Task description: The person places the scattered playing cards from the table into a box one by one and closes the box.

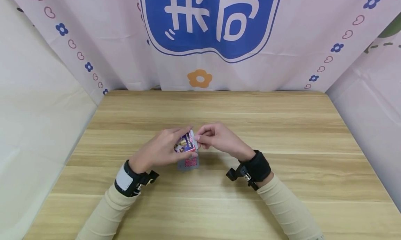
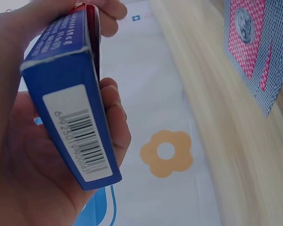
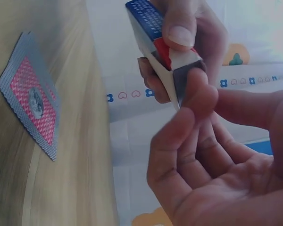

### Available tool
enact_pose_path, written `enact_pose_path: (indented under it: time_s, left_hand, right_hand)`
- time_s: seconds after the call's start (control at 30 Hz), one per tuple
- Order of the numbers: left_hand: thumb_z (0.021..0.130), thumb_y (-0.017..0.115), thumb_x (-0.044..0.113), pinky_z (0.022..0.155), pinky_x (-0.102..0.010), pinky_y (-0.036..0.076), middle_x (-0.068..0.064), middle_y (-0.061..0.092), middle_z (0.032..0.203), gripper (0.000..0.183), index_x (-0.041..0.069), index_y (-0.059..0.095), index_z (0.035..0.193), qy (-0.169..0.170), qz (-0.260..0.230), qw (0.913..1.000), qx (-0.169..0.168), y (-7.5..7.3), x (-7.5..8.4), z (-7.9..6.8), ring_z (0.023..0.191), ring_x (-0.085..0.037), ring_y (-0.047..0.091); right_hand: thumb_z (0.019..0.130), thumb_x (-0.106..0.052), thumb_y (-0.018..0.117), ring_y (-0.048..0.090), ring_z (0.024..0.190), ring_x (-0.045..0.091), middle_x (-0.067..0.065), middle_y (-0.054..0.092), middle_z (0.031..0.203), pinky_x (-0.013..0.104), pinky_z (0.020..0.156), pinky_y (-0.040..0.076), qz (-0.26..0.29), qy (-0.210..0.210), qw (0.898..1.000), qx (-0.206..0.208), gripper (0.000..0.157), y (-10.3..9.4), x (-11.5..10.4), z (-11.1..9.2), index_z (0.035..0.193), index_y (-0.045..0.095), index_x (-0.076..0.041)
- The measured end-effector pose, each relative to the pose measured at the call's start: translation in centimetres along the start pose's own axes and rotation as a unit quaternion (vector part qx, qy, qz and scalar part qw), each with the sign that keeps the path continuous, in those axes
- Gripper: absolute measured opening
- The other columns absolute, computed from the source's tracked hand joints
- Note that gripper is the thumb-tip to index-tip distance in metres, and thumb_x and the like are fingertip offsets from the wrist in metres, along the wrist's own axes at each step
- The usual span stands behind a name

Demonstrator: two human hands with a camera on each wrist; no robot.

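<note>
My left hand (image 1: 158, 148) grips a small blue playing-card box (image 1: 184, 143) between thumb and fingers, tilted above the table. A barcode label (image 2: 78, 134) shows on one end of the box in the left wrist view. My right hand (image 1: 223, 139) is at the box's other end, where its thumb and index finger pinch the pale end flap (image 3: 180, 77). Below the box, a stack of playing cards (image 1: 189, 163) lies on the table, with red-and-grey patterned backs up. The inside of the box is hidden from view.
The wooden table (image 1: 250, 205) runs back to a white cloth (image 1: 125, 66) with a blue emblem and an orange flower (image 1: 199, 79). Pale cloth walls stand at left and right. Both wrists wear black straps with small camera mounts.
</note>
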State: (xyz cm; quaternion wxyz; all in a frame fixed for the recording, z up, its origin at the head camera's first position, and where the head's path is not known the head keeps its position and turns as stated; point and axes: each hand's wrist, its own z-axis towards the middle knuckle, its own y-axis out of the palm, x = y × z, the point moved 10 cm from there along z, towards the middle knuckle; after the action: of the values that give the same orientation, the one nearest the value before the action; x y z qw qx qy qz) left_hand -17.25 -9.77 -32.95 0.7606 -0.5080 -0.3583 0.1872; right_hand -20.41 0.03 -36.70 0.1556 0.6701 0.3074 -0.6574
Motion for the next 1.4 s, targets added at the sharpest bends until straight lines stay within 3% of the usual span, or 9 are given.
enact_pose_path:
  time_s: [0.23,0.4,0.7,0.87,0.93,1.0,1.17,1.27,1.4]
  left_hand:
    - [0.078,0.057,0.069,0.047,-0.021,0.046,-0.003,0.062,0.096,0.088,0.006,0.043,0.139,-0.009,0.002,0.9999,-0.004,-0.1,-0.1,-0.1,0.064,-0.003,0.051]
    - [0.078,0.062,0.064,0.047,-0.021,0.046,-0.005,0.063,0.098,0.086,0.006,0.043,0.139,0.002,-0.003,1.0,0.001,-0.2,0.0,-0.1,0.064,-0.004,0.051]
    - [0.076,0.071,0.053,0.053,-0.023,0.051,-0.015,0.064,0.108,0.082,0.002,0.047,0.135,-0.014,0.019,0.9997,-0.005,0.1,-0.6,-0.2,0.071,-0.006,0.055]
    - [0.076,0.069,0.056,0.054,-0.025,0.051,-0.014,0.065,0.106,0.083,0.002,0.047,0.135,-0.033,0.026,0.9991,0.002,-0.7,-1.4,-0.4,0.069,-0.006,0.055]
    - [0.076,0.069,0.057,0.052,-0.024,0.05,-0.011,0.065,0.101,0.083,0.003,0.047,0.135,-0.034,0.023,0.9992,0.001,-0.9,-1.6,-0.6,0.067,-0.006,0.054]
    - [0.077,0.068,0.057,0.051,-0.024,0.049,-0.008,0.064,0.098,0.083,0.003,0.047,0.136,-0.036,0.021,0.9991,0.001,-1.2,-1.7,-0.7,0.066,-0.006,0.053]
    - [0.077,0.069,0.055,0.051,-0.023,0.049,-0.004,0.062,0.093,0.083,0.004,0.045,0.137,-0.043,0.019,0.9989,-0.004,-1.4,-2.0,-0.9,0.066,-0.007,0.053]
    - [0.076,0.07,0.054,0.051,-0.024,0.049,-0.005,0.063,0.095,0.083,0.004,0.045,0.138,-0.041,0.019,0.999,-0.006,-1.4,-2.0,-0.9,0.068,-0.007,0.053]
    - [0.076,0.07,0.055,0.053,-0.024,0.05,-0.007,0.064,0.099,0.083,0.004,0.045,0.137,-0.036,0.02,0.9991,-0.007,-1.3,-2.0,-0.9,0.07,-0.007,0.054]
  right_hand:
    - [0.088,-0.017,0.068,0.062,0.078,0.03,0.02,0.067,0.089,0.044,0.073,0.054,0.024,0.012,0.999,-0.027,0.012,0.3,0.6,0.1,0.095,0.068,-0.007]
    - [0.085,-0.02,0.071,0.062,0.074,0.024,0.023,0.066,0.09,0.056,0.077,0.049,0.032,0.014,0.999,-0.022,0.014,0.3,1.2,0.5,0.094,0.068,-0.009]
    - [0.086,-0.022,0.07,0.055,0.082,0.046,0.014,0.066,0.084,0.045,0.065,0.046,0.034,-0.001,0.999,0.009,0.014,0.4,2.2,1.1,0.093,0.068,-0.01]
    - [0.089,-0.022,0.067,0.06,0.075,0.03,0.006,0.065,0.08,0.041,0.066,0.049,-0.06,-0.051,0.995,0.059,0.013,0.1,2.1,1.7,0.091,0.068,-0.009]
    - [0.087,-0.016,0.067,0.059,0.07,0.019,0.001,0.065,0.077,0.034,0.062,0.05,-0.155,-0.071,0.984,0.061,0.006,0.7,2.2,1.9,0.089,0.068,-0.01]
    - [0.084,-0.012,0.068,0.056,0.068,0.01,-0.002,0.064,0.079,0.029,0.06,0.05,-0.26,-0.09,0.96,0.051,0.006,1.6,2.3,2.0,0.089,0.068,-0.011]
    - [0.079,-0.027,0.075,0.05,0.073,0.014,0.005,0.056,0.09,0.03,0.058,0.046,-0.423,-0.068,0.903,0.016,0.034,3.2,3.5,1.9,0.107,0.066,-0.01]
    - [0.077,-0.035,0.077,0.048,0.074,0.017,0.008,0.05,0.095,0.031,0.057,0.045,-0.452,-0.051,0.891,0.004,0.047,3.6,3.8,1.6,0.115,0.064,-0.01]
    - [0.074,-0.036,0.079,0.048,0.072,0.016,0.007,0.047,0.092,0.03,0.057,0.046,-0.455,-0.036,0.89,0.008,0.045,3.4,3.9,1.6,0.106,0.064,-0.009]
